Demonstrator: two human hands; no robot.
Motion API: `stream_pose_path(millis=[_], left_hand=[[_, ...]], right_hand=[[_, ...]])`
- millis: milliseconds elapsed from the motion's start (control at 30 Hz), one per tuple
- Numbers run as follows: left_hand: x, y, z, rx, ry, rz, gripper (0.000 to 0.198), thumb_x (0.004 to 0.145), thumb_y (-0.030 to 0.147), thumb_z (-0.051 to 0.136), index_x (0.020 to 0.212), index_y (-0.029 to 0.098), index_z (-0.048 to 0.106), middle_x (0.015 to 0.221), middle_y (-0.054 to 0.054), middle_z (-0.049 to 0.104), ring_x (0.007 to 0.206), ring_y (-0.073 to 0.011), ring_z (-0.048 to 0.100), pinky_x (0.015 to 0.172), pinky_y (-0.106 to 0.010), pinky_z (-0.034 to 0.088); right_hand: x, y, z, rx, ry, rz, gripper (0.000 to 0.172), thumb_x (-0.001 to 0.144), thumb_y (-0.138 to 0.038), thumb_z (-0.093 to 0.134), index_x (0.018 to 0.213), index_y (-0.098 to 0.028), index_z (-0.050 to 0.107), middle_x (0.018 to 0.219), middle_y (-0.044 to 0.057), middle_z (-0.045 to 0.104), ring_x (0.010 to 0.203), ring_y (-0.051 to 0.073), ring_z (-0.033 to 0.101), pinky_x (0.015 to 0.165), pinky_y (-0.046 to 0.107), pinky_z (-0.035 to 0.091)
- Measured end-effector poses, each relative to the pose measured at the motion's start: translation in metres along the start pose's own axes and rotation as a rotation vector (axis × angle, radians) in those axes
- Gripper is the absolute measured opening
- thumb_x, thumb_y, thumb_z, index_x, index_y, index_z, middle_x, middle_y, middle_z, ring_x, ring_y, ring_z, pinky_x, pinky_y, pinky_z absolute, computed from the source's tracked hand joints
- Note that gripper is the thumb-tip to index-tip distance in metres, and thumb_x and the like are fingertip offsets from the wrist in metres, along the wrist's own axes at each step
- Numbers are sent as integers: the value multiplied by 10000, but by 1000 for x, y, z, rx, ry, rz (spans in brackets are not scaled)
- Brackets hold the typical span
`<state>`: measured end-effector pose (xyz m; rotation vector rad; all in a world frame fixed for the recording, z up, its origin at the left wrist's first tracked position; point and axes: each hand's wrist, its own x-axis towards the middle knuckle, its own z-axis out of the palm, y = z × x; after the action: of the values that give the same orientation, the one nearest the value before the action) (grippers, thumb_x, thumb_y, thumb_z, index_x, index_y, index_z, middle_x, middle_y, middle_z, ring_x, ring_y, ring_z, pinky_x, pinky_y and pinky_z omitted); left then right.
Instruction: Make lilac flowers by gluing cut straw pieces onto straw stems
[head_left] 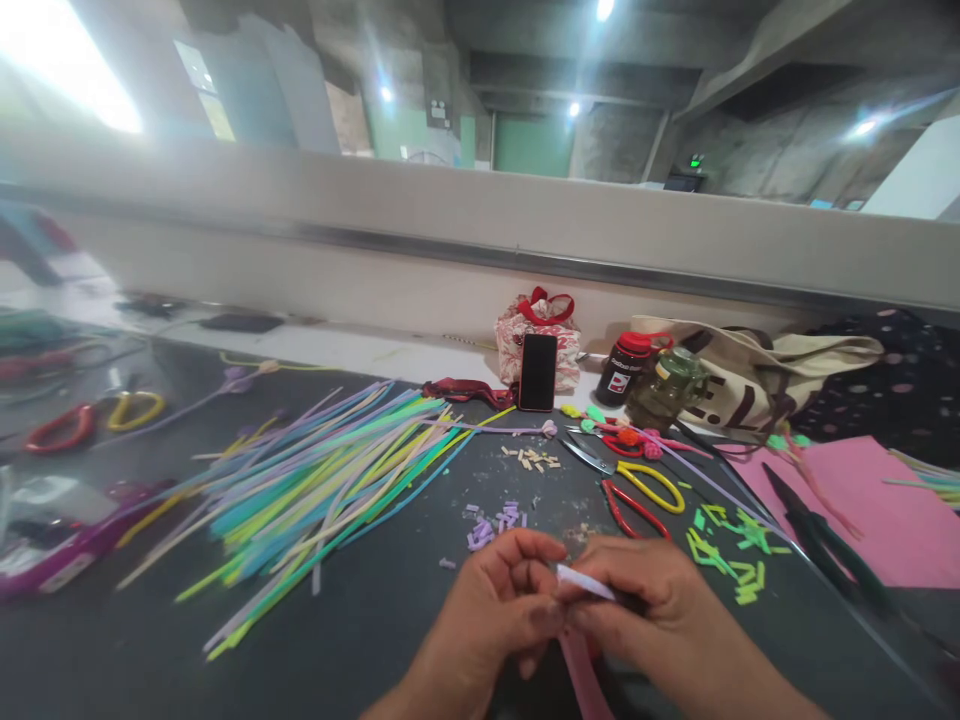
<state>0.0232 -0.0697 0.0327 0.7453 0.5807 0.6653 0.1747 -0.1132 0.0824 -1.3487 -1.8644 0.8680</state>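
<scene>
My left hand [499, 600] and my right hand [652, 600] meet at the front of the dark table, fingers closed and tips touching. A short pale strip [586, 582] is pinched between the thumb and fingers of my right hand. From between the fingertips of both hands a pink strip [581, 670] hangs down, its upper end pinched by my left hand. My fingers hide the spot where the two strips meet. Just beyond my left hand lie short purple pieces [495, 525]. Red-handled scissors [634, 510] and yellow-handled scissors [652, 485] lie beyond my right hand.
Many coloured fuzzy stems [322, 490] spread over the left side. Cut green pieces [739, 545] and a pink sheet [877, 510] with black-handled pliers [825, 540] lie right. At the back stand a phone [538, 372], a black bottle [622, 370] and a canvas bag [750, 370].
</scene>
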Motion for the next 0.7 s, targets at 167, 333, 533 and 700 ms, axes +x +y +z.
stream_pose_path(millis=[167, 333, 533, 700], left_hand=[[0, -3, 0, 40, 108, 73, 324, 570, 181, 739, 848, 151, 576, 548, 38, 536, 407, -26, 383, 372, -116, 300], [6, -8, -4, -1, 73, 56, 327, 547, 225, 752, 799, 150, 557, 539, 38, 548, 383, -34, 397, 334, -123, 297], [7, -10, -4, -53, 40, 26, 321, 557, 259, 747, 787, 150, 551, 531, 53, 542, 335, -16, 354, 314, -127, 278], [1, -6, 6, -64, 92, -23, 277, 600, 235, 719, 798, 142, 548, 533, 56, 517, 357, -9, 355, 338, -122, 259]], right_hand=[[-1, 3, 3, -167, -27, -78, 193, 810, -102, 476, 792, -169, 655, 708, 22, 638, 667, 113, 577, 621, 200, 422], [0, 6, 8, -285, 16, -191, 208, 784, -65, 449, 792, -182, 622, 695, 17, 644, 641, 109, 584, 591, 193, 430], [0, 10, 8, -444, 72, -305, 240, 717, -38, 467, 866, -194, 571, 715, 7, 632, 649, 120, 595, 569, 204, 442], [-1, 10, 5, -512, 104, -373, 225, 713, -45, 466, 848, -186, 577, 725, 23, 628, 624, 124, 596, 551, 209, 452]])
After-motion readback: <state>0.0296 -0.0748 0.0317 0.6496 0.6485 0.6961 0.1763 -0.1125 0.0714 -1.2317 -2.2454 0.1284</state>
